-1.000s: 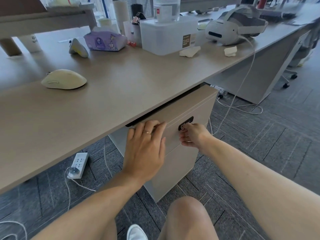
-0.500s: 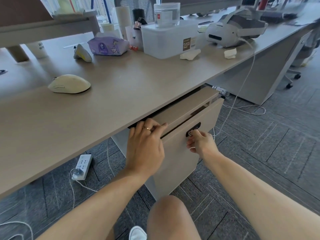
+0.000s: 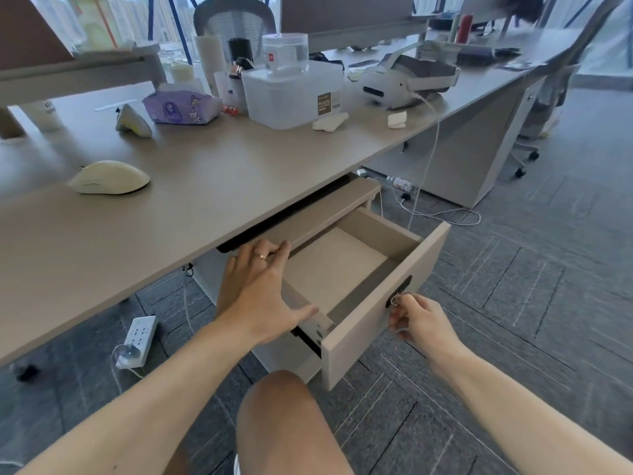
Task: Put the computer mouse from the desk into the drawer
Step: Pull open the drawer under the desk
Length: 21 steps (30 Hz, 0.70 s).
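The floor (image 3: 548,303) is covered with grey carpet tiles laid in a striped pattern, and a white power strip (image 3: 138,341) with its cable lies on it. Behind the long beige surface (image 3: 212,180) stands a grey mesh office chair (image 3: 234,20), and large windows (image 3: 113,18) behind it give bright daylight. At the right there is a second chair on wheels (image 3: 544,108).

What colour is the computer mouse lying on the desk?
Pale cream, nearly off-white. The computer mouse shows best in the head view, on the desk.
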Motion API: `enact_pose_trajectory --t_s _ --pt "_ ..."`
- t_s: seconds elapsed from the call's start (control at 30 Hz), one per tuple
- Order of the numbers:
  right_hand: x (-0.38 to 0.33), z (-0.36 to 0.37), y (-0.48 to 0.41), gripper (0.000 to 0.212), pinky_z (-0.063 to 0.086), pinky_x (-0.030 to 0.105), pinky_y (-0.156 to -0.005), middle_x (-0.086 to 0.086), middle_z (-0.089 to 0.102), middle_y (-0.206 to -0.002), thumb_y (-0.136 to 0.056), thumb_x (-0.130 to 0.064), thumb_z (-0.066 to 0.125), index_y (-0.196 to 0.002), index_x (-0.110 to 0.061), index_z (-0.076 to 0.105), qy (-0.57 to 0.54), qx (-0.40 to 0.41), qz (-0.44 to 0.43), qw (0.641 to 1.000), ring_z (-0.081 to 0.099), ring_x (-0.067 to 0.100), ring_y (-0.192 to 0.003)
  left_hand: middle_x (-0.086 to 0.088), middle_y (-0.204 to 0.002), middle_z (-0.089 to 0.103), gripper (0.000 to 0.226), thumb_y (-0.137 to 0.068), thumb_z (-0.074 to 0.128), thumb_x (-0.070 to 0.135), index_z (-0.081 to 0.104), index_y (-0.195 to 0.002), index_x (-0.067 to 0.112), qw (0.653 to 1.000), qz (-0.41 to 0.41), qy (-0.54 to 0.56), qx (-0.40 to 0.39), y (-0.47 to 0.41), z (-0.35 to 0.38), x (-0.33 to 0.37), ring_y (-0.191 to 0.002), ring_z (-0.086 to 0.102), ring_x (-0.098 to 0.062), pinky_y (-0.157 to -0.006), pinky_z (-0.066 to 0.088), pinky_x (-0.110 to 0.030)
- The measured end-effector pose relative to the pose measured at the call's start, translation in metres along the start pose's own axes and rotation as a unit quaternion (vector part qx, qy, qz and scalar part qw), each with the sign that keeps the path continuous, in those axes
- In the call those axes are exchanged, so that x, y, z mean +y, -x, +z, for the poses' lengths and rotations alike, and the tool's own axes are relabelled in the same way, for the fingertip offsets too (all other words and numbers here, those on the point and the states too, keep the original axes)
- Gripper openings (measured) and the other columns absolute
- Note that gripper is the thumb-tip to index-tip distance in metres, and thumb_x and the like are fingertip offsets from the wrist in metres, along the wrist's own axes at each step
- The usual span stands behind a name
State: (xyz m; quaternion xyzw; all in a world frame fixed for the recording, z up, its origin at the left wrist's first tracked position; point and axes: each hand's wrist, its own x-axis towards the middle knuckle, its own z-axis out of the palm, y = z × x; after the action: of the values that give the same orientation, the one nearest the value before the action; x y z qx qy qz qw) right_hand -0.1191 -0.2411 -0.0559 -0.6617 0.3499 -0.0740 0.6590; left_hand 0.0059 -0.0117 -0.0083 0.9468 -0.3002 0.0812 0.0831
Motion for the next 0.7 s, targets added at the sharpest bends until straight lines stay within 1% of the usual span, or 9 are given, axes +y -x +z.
enact_pose_trajectory --t_s 0.1,0.2,0.33,0.43,0.57,0.7 --pt "0.008 -0.019 0.013 0.027 0.043 0.032 -0.058 0.012 0.063 -0.067 -0.097 -0.016 0.049 -0.075 -0.006 0.059 0.000 0.007 0.005 1.000 0.056 0.025 -0.059 0.001 -0.145 0.037 0.132 -0.057 0.055 0.096 0.024 -0.161 0.021 0.999 -0.013 -0.009 -0.029 0.001 -0.007 0.005 -0.134 0.029 -0.022 -0.114 0.031 -0.042" --pt "0.014 -0.037 0.026 0.029 0.043 0.031 -0.055 0.011 0.063 -0.065 -0.099 -0.015 0.047 -0.074 -0.006 0.058 0.003 0.017 0.004 1.000 0.056 0.023 -0.056 -0.003 -0.149 0.035 0.137 -0.054 0.053 0.098 0.022 -0.161 0.019 0.999 -0.022 -0.025 -0.042 0.003 -0.011 0.014 -0.137 0.026 -0.025 -0.115 0.031 -0.043" --pt "0.023 -0.059 0.043 0.028 0.045 0.030 -0.058 0.011 0.063 -0.066 -0.099 -0.014 0.045 -0.076 -0.006 0.059 0.014 0.032 0.004 0.999 0.057 0.023 -0.057 -0.006 -0.154 0.031 0.140 -0.053 0.053 0.099 0.020 -0.161 0.016 0.997 -0.027 -0.042 -0.056 0.004 -0.015 0.021 -0.142 0.023 -0.027 -0.116 0.029 -0.044" --pt "0.029 -0.070 0.051 0.029 0.045 0.029 -0.055 0.010 0.063 -0.065 -0.100 -0.013 0.044 -0.076 -0.006 0.058 0.003 0.043 0.009 0.999 0.057 0.023 -0.057 -0.006 -0.154 0.032 0.140 -0.053 0.055 0.099 0.020 -0.160 0.016 0.997 -0.027 -0.049 -0.061 0.005 -0.017 0.023 -0.142 0.024 -0.028 -0.115 0.030 -0.044" --pt "0.032 -0.075 0.056 0.029 0.046 0.033 -0.059 0.011 0.063 -0.066 -0.100 -0.015 0.045 -0.075 -0.007 0.058 0.003 0.043 0.007 0.999 0.058 0.025 -0.059 -0.005 -0.152 0.033 0.145 -0.049 0.049 0.103 0.020 -0.161 0.016 0.996 -0.030 -0.061 -0.065 0.005 -0.018 0.024 -0.138 0.027 -0.028 -0.112 0.032 -0.045" --pt "0.033 -0.075 0.056 0.028 0.046 0.033 -0.060 0.010 0.063 -0.066 -0.100 -0.016 0.044 -0.077 -0.008 0.058 0.003 0.045 0.005 0.999 0.058 0.025 -0.060 -0.006 -0.152 0.033 0.147 -0.045 0.044 0.105 0.021 -0.160 0.015 0.995 -0.031 -0.071 -0.067 0.003 -0.016 0.024 -0.137 0.029 -0.028 -0.112 0.033 -0.045"
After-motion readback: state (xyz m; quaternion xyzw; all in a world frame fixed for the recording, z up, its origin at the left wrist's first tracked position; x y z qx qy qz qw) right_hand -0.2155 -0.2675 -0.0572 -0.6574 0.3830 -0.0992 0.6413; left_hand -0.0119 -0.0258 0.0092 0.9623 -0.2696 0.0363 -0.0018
